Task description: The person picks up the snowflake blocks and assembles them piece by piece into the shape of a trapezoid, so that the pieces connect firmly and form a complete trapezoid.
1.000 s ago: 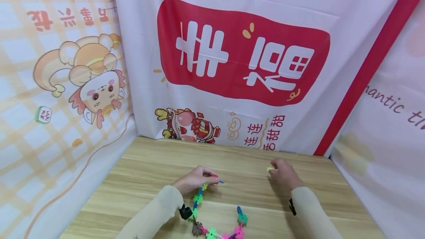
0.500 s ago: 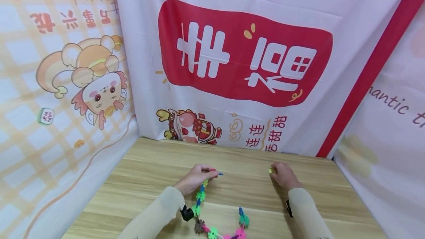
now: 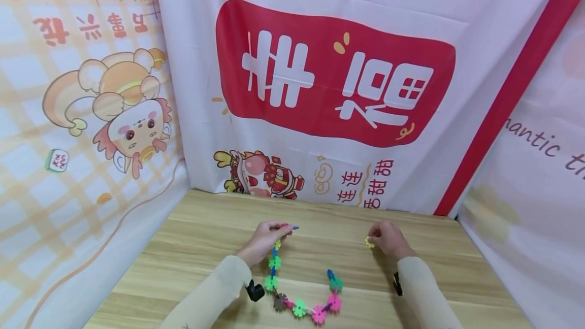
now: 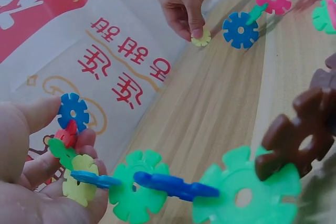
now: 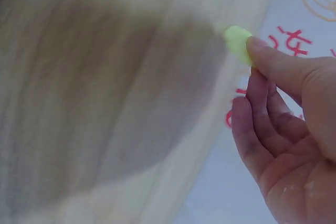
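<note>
Near the table's back left, my left hand [image 3: 260, 241] pinches one end of a chain of notched plastic snowflake discs. In the left wrist view, the thumb touches a blue disc [image 4: 72, 113] at that end, and a red disc [image 4: 66, 135] lies against the fingers. From there the chain runs through a yellow disc [image 4: 80, 181], green discs [image 3: 271, 283], a brown disc [image 3: 280, 302] and pink discs [image 3: 319, 314]. It curves round to a teal disc [image 3: 336, 283] and a blue disc [image 3: 331, 273]. My right hand [image 3: 394, 240] pinches a single yellow snowflake disc [image 5: 238, 44] between thumb and fingertips, apart from the chain.
A wood-grain table [image 3: 356, 268] lies under both hands. Printed cloth hangs behind it, with a red panel [image 3: 333, 75], and patterned cloth [image 3: 91, 166] covers the left side. A black wrist device [image 3: 255, 291] is on the left sleeve.
My left hand has moved back and slightly left, drawing the chain along, and more of its near curve shows. The right hand stays about where it was, its yellow disc now a little lower.
</note>
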`<state>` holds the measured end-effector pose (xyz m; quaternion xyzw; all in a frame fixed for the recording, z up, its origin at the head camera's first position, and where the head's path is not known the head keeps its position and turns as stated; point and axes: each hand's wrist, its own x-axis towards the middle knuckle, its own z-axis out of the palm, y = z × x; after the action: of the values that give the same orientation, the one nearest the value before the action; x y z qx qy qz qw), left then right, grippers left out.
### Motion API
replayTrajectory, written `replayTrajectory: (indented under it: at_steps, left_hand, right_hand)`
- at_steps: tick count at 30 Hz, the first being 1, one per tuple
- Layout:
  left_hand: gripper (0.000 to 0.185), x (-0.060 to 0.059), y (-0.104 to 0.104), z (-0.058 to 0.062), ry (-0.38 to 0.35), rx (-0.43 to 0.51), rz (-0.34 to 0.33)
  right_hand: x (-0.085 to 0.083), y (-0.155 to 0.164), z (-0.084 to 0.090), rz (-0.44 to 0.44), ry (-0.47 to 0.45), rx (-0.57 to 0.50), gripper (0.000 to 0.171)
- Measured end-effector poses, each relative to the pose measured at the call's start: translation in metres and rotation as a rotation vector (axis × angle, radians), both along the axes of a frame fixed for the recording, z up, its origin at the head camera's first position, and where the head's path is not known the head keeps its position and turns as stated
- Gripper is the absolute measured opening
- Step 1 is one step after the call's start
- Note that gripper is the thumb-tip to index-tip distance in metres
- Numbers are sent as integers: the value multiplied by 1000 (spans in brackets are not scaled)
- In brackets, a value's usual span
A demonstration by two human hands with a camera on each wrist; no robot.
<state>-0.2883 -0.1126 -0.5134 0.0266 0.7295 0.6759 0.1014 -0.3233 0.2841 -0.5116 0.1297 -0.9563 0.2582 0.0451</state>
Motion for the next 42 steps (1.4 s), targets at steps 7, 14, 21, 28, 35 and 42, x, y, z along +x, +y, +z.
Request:
replayTrajectory:
  at_steps: [7,14,21,28,35,42]
  left_hand:
    - [35,-3,-2,-4,-41,-16,-48]
    - [33,1,-1,-3,-70,-59,-70]
    - [27,3,-3,-2,-60,-52,-87]
    - [31,5,-4,3,-58,-33,-94]
    - [37,4,-3,3,-56,-51,-94]
    - [27,3,-3,-1,-58,-61,-95]
  right_hand:
    - [8,-26,18,44,-91,-111,7]
    - [17,-65,28,113,-198,-272,14]
    - [28,-98,34,198,-291,-414,17]
    - [37,-126,35,201,-309,-561,21]
    - [40,-143,28,171,-292,-626,18]
    - [44,-151,27,162,-310,-637,17]
